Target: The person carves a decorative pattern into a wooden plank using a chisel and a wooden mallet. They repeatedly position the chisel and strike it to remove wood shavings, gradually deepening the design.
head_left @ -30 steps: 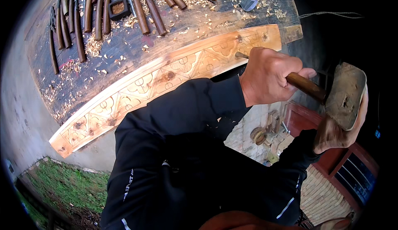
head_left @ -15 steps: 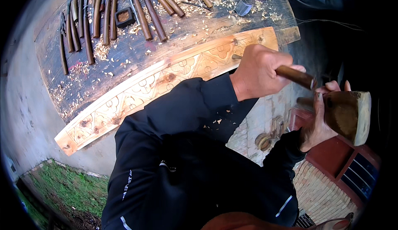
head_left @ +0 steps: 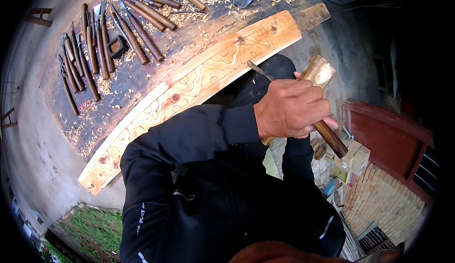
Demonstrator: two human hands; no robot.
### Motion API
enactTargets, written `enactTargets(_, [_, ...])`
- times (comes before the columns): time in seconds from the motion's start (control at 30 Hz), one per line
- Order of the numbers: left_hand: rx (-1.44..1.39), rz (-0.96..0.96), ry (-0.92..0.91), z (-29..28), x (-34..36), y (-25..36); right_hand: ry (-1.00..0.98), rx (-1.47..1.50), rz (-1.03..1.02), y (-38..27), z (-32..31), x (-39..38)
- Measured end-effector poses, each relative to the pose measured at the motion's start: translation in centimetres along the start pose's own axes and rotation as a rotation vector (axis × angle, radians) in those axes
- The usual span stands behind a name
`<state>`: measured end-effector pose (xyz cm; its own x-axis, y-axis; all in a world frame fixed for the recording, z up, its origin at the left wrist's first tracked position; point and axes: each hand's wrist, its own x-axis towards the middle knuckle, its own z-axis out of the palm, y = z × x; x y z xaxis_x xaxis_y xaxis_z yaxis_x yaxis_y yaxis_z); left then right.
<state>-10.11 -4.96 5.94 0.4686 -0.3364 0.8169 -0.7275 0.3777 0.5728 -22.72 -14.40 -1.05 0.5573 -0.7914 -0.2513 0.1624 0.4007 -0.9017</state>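
My left hand (head_left: 291, 107) is closed round the dark wooden handle of a carving gouge (head_left: 335, 143). Its metal blade points up and left, just off the near edge of a long pale board (head_left: 207, 75) marked with a curving pattern. Behind that fist, my right hand (head_left: 304, 132) is largely hidden; only bits of it show. A wooden mallet (head_left: 321, 71) sticks out past the left hand, its worn head at the upper right. The mallet's grip is covered, but the right hand appears to hold it.
The board rests along the near edge of a dark worktable (head_left: 189, 45) strewn with shavings. Several wood-handled chisels (head_left: 147, 39) and a small square dark box (head_left: 116, 46) lie beyond it. To the right are a dark red panel (head_left: 386, 137) and stacked bricks (head_left: 384, 196).
The gouge has come off the board toward me, its handle swinging lower. The mallet has moved from the far right to behind my left hand. The whole view has shifted.
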Motion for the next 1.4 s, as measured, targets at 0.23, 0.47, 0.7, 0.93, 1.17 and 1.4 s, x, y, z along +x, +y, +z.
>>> enactTargets(0.23, [0.077, -0.025, 0.013, 0.0, -0.6, -1.6, -0.231, -0.194, -0.027, -0.3, -1.6, 0.4])
enactTargets(0.47, [0.113, -0.039, 0.051, 0.1, -0.7, -1.6, -0.101, 0.272, 0.220, -0.8, -2.5, -0.5])
enactTargets(0.7, [0.124, -0.022, 0.052, 0.0, -0.7, -2.1, 0.033, 0.354, 0.356, -0.3, -3.5, 0.1])
enactTargets(0.93, [0.110, -0.042, 0.037, -0.2, -0.6, -1.8, -0.235, -0.041, 0.093, 0.9, -5.0, 0.3])
enactTargets(1.17, [0.039, -0.063, 0.107, 0.0, -0.4, -1.8, -0.048, 0.170, 0.169, 0.4, -4.1, 0.8])
enactTargets(1.4, [0.052, -0.059, 0.099, 0.0, -0.5, -1.8, -0.042, 0.109, 0.113, 0.8, -4.1, 0.9])
